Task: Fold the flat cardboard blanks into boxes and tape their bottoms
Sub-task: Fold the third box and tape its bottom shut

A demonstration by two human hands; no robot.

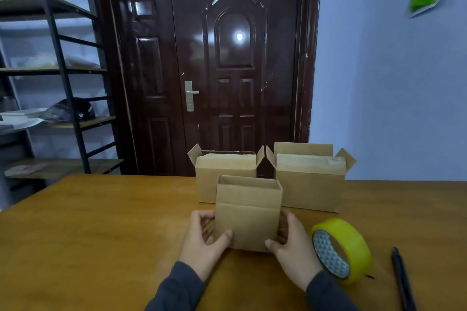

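Note:
A small brown cardboard box (248,212) stands upright on the wooden table (101,235), its top flaps raised. My left hand (204,242) grips its left side with the thumb on the front face. My right hand (293,247) grips its right side the same way. Behind it stand two folded boxes with open flaps, one on the left (225,174) and one on the right (310,179). A yellow tape roll (341,250) stands on edge just right of my right hand.
A black pen-like cutter (401,280) lies at the table's right near the front edge. A dark door (227,58) is behind the table, a metal shelf rack (58,70) stands at left, and a blue wall (391,83) at right.

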